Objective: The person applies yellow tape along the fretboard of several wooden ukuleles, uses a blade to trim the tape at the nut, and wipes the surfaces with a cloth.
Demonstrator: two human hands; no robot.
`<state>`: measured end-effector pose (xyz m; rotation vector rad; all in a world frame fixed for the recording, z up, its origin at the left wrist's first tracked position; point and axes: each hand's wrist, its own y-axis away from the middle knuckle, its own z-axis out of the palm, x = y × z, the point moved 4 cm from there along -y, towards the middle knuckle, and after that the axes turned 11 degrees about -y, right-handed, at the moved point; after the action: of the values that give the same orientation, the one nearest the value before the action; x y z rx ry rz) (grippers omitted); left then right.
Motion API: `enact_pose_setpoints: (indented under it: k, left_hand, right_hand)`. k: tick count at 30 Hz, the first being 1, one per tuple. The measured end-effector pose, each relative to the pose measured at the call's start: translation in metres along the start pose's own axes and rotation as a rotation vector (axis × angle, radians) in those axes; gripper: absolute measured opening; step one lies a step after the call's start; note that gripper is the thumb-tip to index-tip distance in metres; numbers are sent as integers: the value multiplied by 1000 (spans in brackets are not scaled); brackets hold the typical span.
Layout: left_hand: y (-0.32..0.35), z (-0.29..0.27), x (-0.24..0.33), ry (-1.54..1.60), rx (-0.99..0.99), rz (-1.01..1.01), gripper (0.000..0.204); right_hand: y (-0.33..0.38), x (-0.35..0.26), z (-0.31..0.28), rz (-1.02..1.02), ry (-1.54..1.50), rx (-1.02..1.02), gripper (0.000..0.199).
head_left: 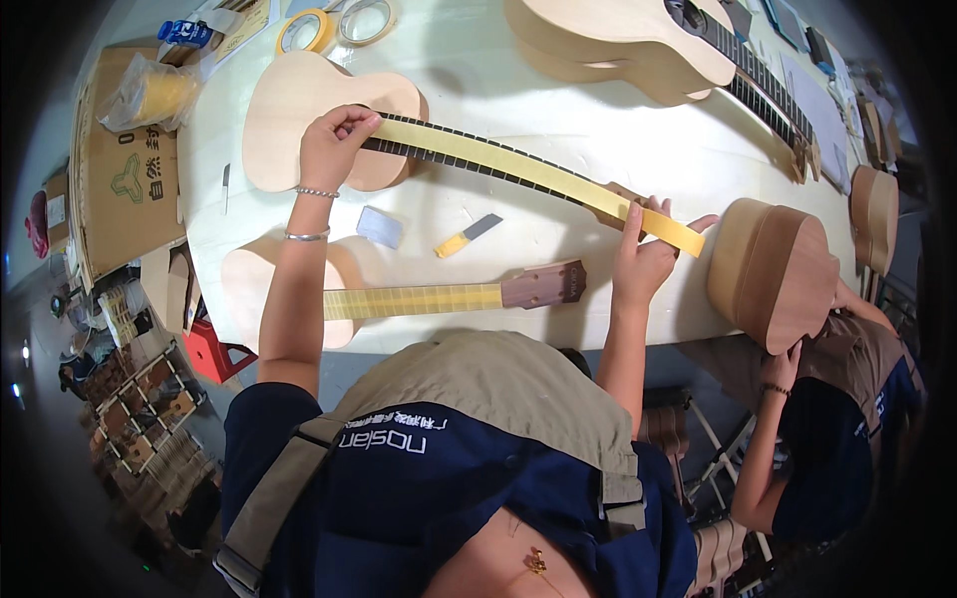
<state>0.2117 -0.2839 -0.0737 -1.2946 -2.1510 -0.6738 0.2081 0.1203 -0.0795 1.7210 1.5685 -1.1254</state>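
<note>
Left-hand fingertips (pixel 357 122) pinched narrow on the near end of a strip of yellow masking tape (pixel 518 166), pressed where neck meets body on an unfinished ukulele (pixel 299 125). Left hand (pixel 329 148) at about ten o'clock from picture centre, two bracelets on the wrist. Right-hand fingers (pixel 635 221) closed around the headstock end of the same neck, thumb on top of the tape; right hand (pixel 643 254) at about three o'clock. Tape stretched taut along the fretboard between both hands, loose end jutting past the right hand. At six o'clock from the tape, a second ukulele (pixel 439 299) with taped fretboard. Between them a small yellow-handled scraper (pixel 467 235) and a grey pad (pixel 379 227) on the white table (pixel 598 130). At twelve o'clock, tape rolls (pixel 339 25). At four o'clock, another person's hand (pixel 783 364) under a ukulele body (pixel 773 269).
</note>
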Motion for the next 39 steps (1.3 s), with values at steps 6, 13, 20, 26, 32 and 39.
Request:
enact_pose_setpoints:
  k: [6, 13, 20, 26, 32, 39]
  left_hand:
    - [-6, -3, 0, 109, 92, -3, 53]
    - [-9, 0, -5, -93, 141, -46, 63]
    - [27, 16, 24, -780, 223, 359, 62]
    - [50, 48, 36, -1044, 122, 383, 71]
    - [103, 156, 127, -740, -143, 591, 76]
    - [131, 137, 104, -342, -160, 613, 41]
  right_hand:
    - [-6, 15, 11, 75, 19, -81, 66]
    - [-7, 12, 11, -1, 21, 20, 41]
    - [-7, 19, 15, -71, -62, 58, 65]
    - [-5, 15, 16, 118, -154, 60, 90]
    - [-3, 17, 22, -16, -33, 58, 83]
    - [-4, 18, 18, 72, -270, 30, 75]
